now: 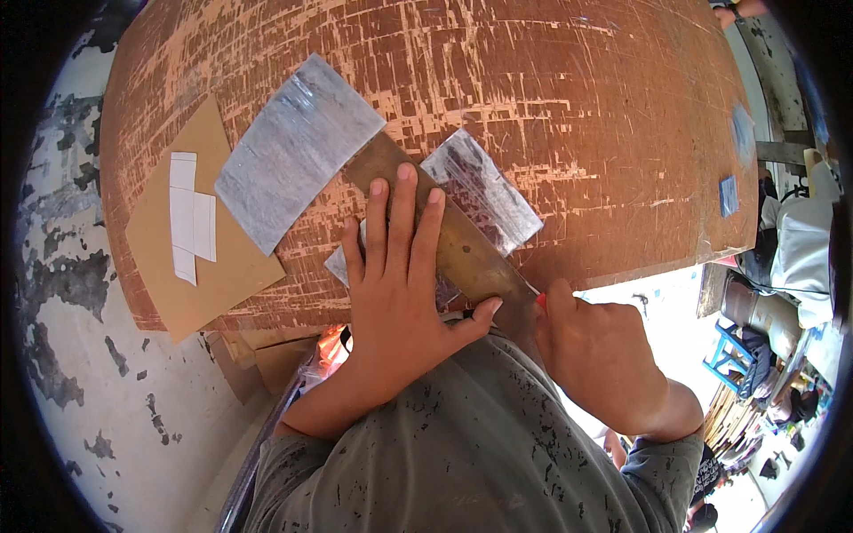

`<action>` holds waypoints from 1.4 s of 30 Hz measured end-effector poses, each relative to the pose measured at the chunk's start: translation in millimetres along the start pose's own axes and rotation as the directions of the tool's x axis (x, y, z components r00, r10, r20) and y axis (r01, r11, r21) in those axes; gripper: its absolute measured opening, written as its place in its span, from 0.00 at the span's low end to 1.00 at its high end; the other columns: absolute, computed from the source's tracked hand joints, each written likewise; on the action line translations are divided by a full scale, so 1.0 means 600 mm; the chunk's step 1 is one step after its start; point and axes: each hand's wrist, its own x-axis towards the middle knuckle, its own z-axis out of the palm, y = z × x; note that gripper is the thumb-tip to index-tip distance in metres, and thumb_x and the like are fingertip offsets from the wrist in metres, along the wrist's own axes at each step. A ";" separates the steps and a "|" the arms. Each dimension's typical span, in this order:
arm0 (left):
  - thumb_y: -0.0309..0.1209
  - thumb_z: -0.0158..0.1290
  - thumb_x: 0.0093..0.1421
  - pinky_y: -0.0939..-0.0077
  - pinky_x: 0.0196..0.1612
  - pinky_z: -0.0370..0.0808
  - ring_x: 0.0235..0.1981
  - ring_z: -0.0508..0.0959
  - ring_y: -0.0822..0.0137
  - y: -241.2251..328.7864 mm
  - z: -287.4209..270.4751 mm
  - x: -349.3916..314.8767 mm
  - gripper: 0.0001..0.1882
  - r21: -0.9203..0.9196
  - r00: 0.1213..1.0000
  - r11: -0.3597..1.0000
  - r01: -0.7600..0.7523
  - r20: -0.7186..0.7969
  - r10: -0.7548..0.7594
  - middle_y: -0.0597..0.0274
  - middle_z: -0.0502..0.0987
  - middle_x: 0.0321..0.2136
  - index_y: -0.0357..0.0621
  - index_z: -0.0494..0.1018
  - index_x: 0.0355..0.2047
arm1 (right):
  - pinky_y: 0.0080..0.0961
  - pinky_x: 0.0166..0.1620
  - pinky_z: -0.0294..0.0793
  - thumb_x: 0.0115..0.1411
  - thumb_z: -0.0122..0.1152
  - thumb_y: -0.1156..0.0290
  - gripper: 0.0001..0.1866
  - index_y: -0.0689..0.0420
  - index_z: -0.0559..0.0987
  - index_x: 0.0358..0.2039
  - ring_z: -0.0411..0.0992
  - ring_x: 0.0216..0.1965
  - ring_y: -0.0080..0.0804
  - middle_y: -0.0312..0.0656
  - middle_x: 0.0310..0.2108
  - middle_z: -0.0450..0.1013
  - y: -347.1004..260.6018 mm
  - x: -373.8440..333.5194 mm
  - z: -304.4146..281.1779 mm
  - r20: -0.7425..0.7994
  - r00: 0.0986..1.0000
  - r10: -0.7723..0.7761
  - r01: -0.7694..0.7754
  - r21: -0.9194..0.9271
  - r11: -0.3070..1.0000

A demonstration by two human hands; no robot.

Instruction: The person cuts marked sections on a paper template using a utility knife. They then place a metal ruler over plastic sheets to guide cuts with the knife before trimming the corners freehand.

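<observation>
My left hand (397, 284) lies flat with fingers spread, pressing on a wide brown straightedge (466, 250) that runs slantwise across the table. Under the straightedge is a shiny grey sheet (484, 191) with dark streaks; part of it shows on the far side, and small bits show beside my left hand. My right hand (600, 355) is closed around a red-handled cutter (540, 300), mostly hidden by the fingers. Its thin blade points at the straightedge's right edge, near the front of the table. A larger grey sheet (302, 147) touches the straightedge's far end.
At the left, a tan cardboard piece (200, 231) carries a white paper cutout (191, 218). A small blue-grey piece (729, 196) lies near the right edge of the scratched brown table (622, 115). Beyond stands a blue stool (730, 355). Another person's hand (730, 13) shows at the far right.
</observation>
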 end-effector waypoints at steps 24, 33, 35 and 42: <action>0.59 0.70 0.52 0.30 0.77 0.46 0.81 0.52 0.36 0.007 -0.009 0.002 0.61 -0.015 0.999 0.999 0.041 0.005 -0.041 0.38 0.54 0.80 0.37 0.59 0.77 | 0.47 0.26 0.76 0.72 0.63 0.68 0.09 0.61 0.76 0.39 0.79 0.20 0.54 0.51 0.19 0.76 -0.018 0.051 -0.013 -0.192 0.981 0.017 0.020 0.191 0.981; 0.58 0.70 0.51 0.30 0.78 0.46 0.81 0.52 0.36 0.008 -0.008 0.001 0.61 -0.028 0.999 0.999 0.040 0.008 -0.040 0.38 0.54 0.80 0.37 0.59 0.77 | 0.46 0.25 0.76 0.73 0.61 0.69 0.10 0.62 0.75 0.38 0.79 0.20 0.53 0.51 0.19 0.77 -0.021 0.055 -0.011 -0.170 0.985 0.010 0.021 0.183 0.983; 0.58 0.70 0.51 0.30 0.78 0.45 0.81 0.52 0.36 0.008 -0.007 0.000 0.61 -0.022 0.999 0.999 0.033 -0.002 -0.033 0.38 0.54 0.80 0.37 0.59 0.77 | 0.45 0.25 0.76 0.74 0.60 0.68 0.11 0.63 0.74 0.37 0.79 0.20 0.52 0.50 0.18 0.76 -0.023 0.056 -0.009 -0.131 0.991 -0.007 0.023 0.116 0.993; 0.58 0.70 0.51 0.29 0.77 0.46 0.81 0.53 0.35 0.006 -0.003 0.000 0.61 -0.013 0.999 0.999 0.043 -0.019 -0.043 0.37 0.54 0.80 0.37 0.59 0.77 | 0.39 0.27 0.83 0.69 0.62 0.68 0.12 0.66 0.77 0.38 0.85 0.24 0.48 0.51 0.21 0.80 -0.023 0.057 -0.023 -0.068 0.996 -0.057 0.058 0.016 0.998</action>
